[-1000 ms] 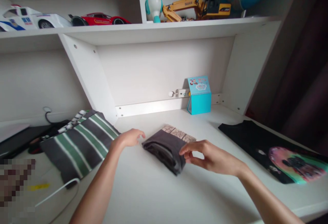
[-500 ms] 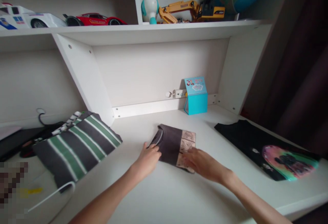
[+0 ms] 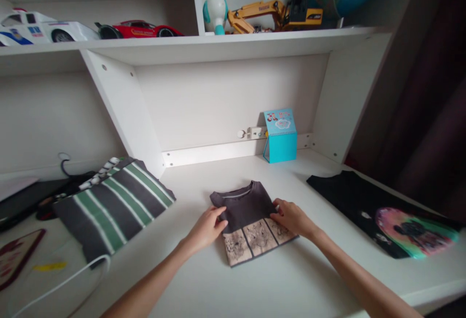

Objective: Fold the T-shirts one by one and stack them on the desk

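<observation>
A folded dark grey T-shirt [image 3: 242,209] lies on the white desk, its neckline toward the back and a band of beige printed panels across its front part. My left hand [image 3: 207,228] grips its left edge, with fingers bent on the cloth. At the opposite edge, my right hand [image 3: 293,217] has its fingers closed on the fabric beside the print. The fingertips under the cloth are hidden.
To the left lies a folded green-and-grey striped garment [image 3: 122,206], with a white cable [image 3: 73,279] near it. A black printed shirt [image 3: 358,201] lies right. Behind stand a blue desk calendar [image 3: 282,148] and a shelf [image 3: 240,46] holding toys.
The T-shirt has turned so its neckline, formerly facing left, points to the back and its print faces me. Both hands have shifted to its left and right edges.
</observation>
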Tool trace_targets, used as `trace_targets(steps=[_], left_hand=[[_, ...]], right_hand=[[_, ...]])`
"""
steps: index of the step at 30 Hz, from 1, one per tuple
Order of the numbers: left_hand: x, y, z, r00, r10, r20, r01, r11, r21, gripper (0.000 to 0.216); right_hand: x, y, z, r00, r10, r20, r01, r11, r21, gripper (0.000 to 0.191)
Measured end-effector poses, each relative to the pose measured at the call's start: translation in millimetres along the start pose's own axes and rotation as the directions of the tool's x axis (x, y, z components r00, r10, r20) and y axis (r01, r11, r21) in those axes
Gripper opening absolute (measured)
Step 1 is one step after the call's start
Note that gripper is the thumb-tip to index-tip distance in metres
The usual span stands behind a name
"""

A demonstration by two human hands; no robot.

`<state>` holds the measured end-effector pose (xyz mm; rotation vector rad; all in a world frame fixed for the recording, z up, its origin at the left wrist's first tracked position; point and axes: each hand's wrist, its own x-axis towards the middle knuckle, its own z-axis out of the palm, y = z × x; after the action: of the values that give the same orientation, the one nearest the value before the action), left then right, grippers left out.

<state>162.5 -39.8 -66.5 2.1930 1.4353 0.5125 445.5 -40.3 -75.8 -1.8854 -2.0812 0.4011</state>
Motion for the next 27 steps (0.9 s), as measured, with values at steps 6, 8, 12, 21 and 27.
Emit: trace_targets(steps=[6,8,12,21,27], left_hand=[[7.2,6.7,20.0,0.988,-0.143,-0.056,0.113,0.926,-0.361,0.049],[2.7,15.9,18.8,0.985,-0.169,0.031,0.162,0.850,-0.501,0.048],[-6.5,40.0,25.0,0.978,-0.179,0.112,0.210,0.782,-0.587,0.038],[35.6,105.4,72.1,0.996,-0.007,-0.093,-0.051,0.796,-0.604,0.041],[92.3,190.8,104.1,0.974,0.116,-0.195,-0.217,0.724,-0.655,0.045]], right_hand=[[1.2,2.3,1.3,0.999,0.021,-0.031,-0.017,0.993,0.115,0.016],[-3.0,10.7,-3.9,0.999,0.017,-0.046,-0.010,0.989,0.145,0.018],[-17.5,29.4,-19.2,0.997,-0.030,-0.068,0.044,0.977,0.209,0.035],[-40.0,84.4,-71.0,0.973,-0.073,-0.218,0.108,0.982,0.152,0.028],[-46.1,164.3,-140.7,0.905,0.080,-0.419,-0.049,0.995,0.086,0.027]])
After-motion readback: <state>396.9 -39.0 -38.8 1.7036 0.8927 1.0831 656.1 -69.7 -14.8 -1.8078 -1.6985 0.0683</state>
